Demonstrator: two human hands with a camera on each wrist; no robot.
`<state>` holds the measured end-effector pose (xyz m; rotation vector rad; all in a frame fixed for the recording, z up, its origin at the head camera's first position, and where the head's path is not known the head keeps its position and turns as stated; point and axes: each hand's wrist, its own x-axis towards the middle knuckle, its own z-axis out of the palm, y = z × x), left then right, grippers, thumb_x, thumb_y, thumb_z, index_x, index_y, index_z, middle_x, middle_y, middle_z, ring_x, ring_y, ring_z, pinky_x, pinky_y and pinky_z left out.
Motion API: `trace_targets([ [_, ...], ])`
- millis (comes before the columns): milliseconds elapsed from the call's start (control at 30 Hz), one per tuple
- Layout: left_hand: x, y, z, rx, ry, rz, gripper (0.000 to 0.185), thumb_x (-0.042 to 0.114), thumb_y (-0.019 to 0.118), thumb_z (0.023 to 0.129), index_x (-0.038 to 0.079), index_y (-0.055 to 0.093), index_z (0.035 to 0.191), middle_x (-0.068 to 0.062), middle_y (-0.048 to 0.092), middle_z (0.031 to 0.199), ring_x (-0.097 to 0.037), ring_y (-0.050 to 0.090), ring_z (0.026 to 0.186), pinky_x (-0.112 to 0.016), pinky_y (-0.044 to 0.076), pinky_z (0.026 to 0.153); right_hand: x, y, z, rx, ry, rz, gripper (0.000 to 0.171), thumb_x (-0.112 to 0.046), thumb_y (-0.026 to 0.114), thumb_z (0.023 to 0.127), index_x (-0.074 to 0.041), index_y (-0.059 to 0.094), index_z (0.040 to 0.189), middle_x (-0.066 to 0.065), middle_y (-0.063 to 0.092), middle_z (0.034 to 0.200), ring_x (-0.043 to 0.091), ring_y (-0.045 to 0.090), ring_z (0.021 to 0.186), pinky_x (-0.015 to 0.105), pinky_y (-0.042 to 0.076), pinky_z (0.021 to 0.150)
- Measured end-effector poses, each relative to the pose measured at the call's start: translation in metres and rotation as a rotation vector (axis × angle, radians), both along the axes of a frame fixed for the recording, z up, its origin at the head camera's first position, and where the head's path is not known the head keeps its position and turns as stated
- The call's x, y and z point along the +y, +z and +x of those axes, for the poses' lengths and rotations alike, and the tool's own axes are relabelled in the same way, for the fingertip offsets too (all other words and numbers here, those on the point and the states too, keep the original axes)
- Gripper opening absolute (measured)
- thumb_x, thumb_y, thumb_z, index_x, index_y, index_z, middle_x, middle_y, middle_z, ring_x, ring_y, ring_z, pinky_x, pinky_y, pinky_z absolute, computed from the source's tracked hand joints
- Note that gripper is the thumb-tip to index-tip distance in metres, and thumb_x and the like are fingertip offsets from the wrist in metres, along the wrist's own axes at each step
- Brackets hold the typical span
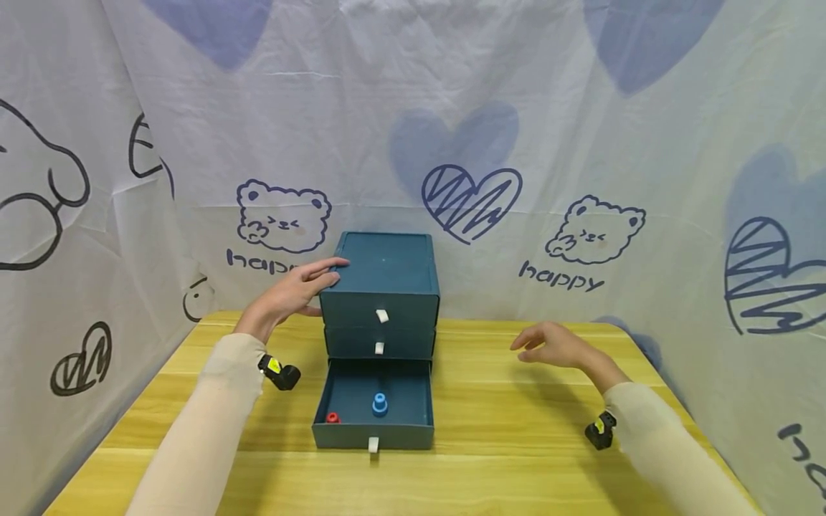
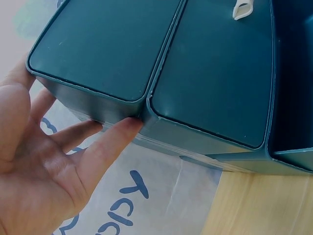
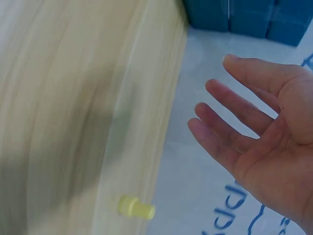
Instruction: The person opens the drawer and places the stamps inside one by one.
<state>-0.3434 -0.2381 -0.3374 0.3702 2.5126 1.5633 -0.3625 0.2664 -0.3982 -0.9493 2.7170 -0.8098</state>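
White cloth printed with bears and hearts is hung behind a yellow wooden table point(image 1: 490, 459), where a teal drawer cabinet point(image 1: 386, 276) is seen at frame centre, its bottom drawer point(image 1: 373, 430) pulled out with a blue piece point(image 1: 380, 403) and a red piece point(image 1: 333, 417) inside. The left hand point(image 1: 293, 292) is laid with straight fingers against the cabinet's upper left corner. The right hand point(image 1: 553, 345) is held relaxed and empty above the table at centre right, and a small yellow piece point(image 3: 135, 207) is shown lying at the table's edge in the right wrist view.
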Motion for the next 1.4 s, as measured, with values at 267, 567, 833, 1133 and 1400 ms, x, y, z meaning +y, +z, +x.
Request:
trace_targets([
  [267, 0.002, 0.000, 0.001, 0.001, -0.006, -0.006, 0.052, 0.041, 0.048, 0.110, 0.028, 0.039, 0.160, -0.013, 0.019, 0.173, -0.043, 0.022, 0.158, -0.068, 0.043, 0.112, 0.032, -0.011, -0.005, 0.005, -0.130, -0.005, 0.023, -0.010, 0.071, 0.096, 0.000, 0.075, 0.116, 0.025, 0.071, 0.125, 0.047, 0.068, 0.114, 0.053, 0.061, 0.092],
  [567, -0.002, 0.004, 0.002, 0.005, 0.004, -0.008, 0.052, 0.041, 0.049, 0.109, 0.029, 0.039, 0.159, -0.012, 0.021, 0.173, -0.041, 0.023, 0.158, -0.068, 0.043, 0.111, 0.053, -0.020, -0.009, 0.040, -0.250, 0.011, 0.028, -0.009, 0.072, 0.095, 0.004, 0.072, 0.119, 0.030, 0.069, 0.126, 0.054, 0.063, 0.117, 0.061, 0.056, 0.098],
  [833, -0.002, 0.004, 0.001, 0.007, -0.002, -0.012, 0.052, 0.044, 0.049, 0.109, 0.031, 0.039, 0.159, -0.009, 0.019, 0.174, -0.040, 0.023, 0.159, -0.067, 0.044, 0.111, 0.062, -0.026, -0.008, 0.063, -0.331, -0.008, 0.028, -0.007, 0.070, 0.095, 0.005, 0.072, 0.120, 0.034, 0.063, 0.133, 0.059, 0.058, 0.120, 0.066, 0.051, 0.102],
  [1133, 0.001, 0.002, 0.001, 0.012, -0.001, -0.013, 0.052, 0.043, 0.049, 0.109, 0.031, 0.040, 0.159, -0.010, 0.019, 0.174, -0.040, 0.023, 0.158, -0.067, 0.045, 0.111, 0.081, -0.038, -0.011, 0.058, -0.368, -0.017, 0.038, -0.005, 0.068, 0.095, 0.011, 0.064, 0.129, 0.038, 0.061, 0.133, 0.058, 0.060, 0.117, 0.063, 0.054, 0.099],
  [1400, 0.001, 0.002, 0.001, 0.009, 0.001, -0.016, 0.052, 0.042, 0.049, 0.109, 0.030, 0.039, 0.159, -0.011, 0.020, 0.173, -0.041, 0.023, 0.158, -0.068, 0.044, 0.111, 0.093, -0.049, -0.013, 0.001, -0.417, -0.037, 0.047, -0.002, 0.068, 0.095, 0.014, 0.055, 0.138, 0.041, 0.056, 0.135, 0.057, 0.060, 0.119, 0.059, 0.057, 0.096],
])
